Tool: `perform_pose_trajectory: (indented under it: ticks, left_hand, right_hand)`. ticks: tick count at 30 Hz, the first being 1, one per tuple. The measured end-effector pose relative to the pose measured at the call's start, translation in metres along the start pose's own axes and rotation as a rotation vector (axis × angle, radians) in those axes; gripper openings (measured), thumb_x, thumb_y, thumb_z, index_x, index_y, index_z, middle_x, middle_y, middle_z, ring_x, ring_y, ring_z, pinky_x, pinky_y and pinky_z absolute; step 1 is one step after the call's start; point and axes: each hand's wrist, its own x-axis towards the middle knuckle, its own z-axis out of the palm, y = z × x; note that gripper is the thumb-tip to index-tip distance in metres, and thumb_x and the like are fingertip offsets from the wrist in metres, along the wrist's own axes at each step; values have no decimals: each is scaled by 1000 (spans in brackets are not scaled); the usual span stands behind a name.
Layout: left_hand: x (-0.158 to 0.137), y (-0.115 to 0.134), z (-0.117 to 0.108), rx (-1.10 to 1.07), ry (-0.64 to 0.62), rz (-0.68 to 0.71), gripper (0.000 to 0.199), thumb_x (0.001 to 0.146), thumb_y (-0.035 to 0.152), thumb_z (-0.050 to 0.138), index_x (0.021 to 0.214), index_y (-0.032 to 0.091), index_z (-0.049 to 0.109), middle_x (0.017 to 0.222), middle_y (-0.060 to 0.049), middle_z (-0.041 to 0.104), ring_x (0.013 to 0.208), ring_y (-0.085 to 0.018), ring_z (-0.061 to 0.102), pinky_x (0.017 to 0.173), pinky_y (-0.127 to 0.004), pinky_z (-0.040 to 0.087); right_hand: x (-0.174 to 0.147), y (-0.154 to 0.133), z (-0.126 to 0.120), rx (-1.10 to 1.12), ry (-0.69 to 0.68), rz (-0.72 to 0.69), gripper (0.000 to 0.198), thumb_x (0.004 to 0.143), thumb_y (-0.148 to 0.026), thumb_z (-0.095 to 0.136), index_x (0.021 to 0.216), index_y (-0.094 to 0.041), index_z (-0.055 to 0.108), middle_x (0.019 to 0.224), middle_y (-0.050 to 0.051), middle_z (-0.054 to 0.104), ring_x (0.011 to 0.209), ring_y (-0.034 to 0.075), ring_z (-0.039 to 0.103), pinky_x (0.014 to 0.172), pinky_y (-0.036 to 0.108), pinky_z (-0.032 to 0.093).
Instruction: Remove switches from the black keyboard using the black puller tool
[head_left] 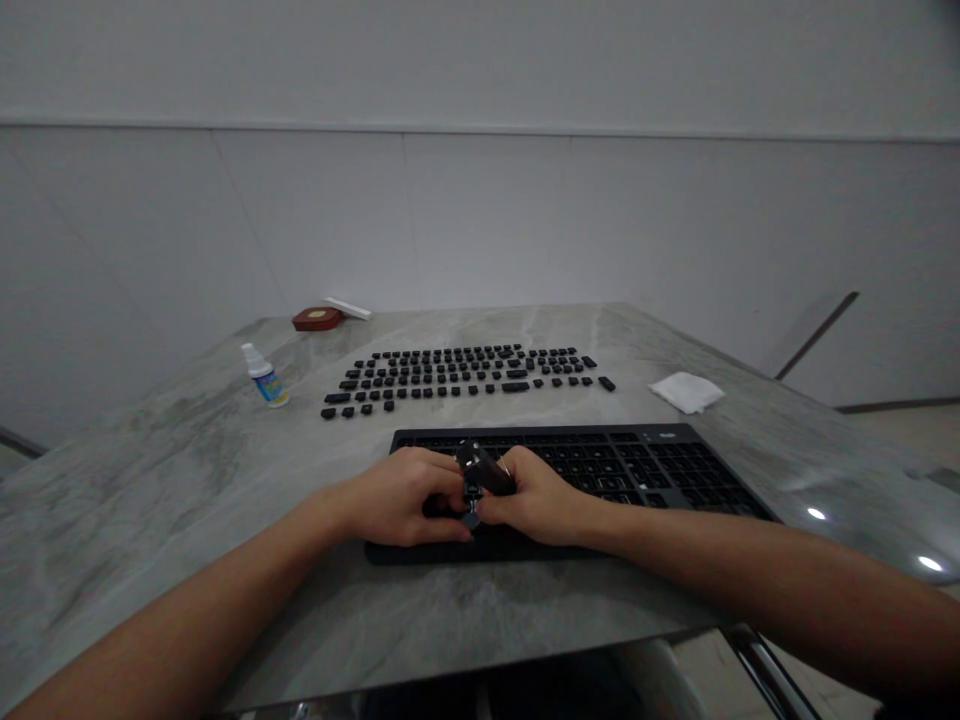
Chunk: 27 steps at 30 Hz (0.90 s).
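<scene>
A dark computer keyboard (442, 552) lies in front of me, with most of its key positions bare of caps. Above its left part, my right hand (536, 497) grips a long black piece (486, 468) that looks like a wide keycap, held tilted. My left hand (412, 497) meets it from the other side, thumb and fingers pinched around a small dark part between the hands. What exactly the left fingers hold is partly hidden. Behind the keyboard, loose black keycaps (515, 387) are laid out in rows on the marbled table.
A small white spray bottle (266, 377) with a blue label stands at the left. Farther back lie a reddish-brown case (316, 318) and a thin white strip (349, 308). A folded white cloth or tissue (686, 391) is on the right. The table's front edge (465, 685) is close below.
</scene>
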Motion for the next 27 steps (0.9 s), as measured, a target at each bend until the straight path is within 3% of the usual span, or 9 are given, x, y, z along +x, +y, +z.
perform_pose_trajectory:
  ticks: [9, 21, 27]
  left_hand:
    - [1, 4, -2, -51, -37, -50, 20, 84, 31, 69, 76, 14, 60, 77, -1, 59, 66, -12, 55, 61, -22, 40]
    - [1, 3, -2, -69, -48, -52, 22, 84, 31, 68, 75, 14, 58, 77, -1, 57, 66, -12, 54, 61, -22, 39]
    - [1, 4, -6, -116, -43, 9, 21, 85, 24, 64, 69, 14, 56, 70, 0, 52, 63, -11, 49, 58, -23, 36]
  right_hand:
    - [-3, -3, 7, -109, 71, -33, 24, 62, -18, 56, 43, -16, 41, 43, -6, 29, 42, 5, 26, 39, 20, 17]
    - [-4, 3, 8, -82, 72, -98, 26, 62, -23, 54, 43, -17, 37, 43, -6, 29, 43, 5, 26, 40, 20, 18]
    - [-8, -4, 5, -297, -11, -119, 22, 61, -16, 54, 44, -16, 40, 43, -6, 32, 42, 6, 31, 42, 20, 20]
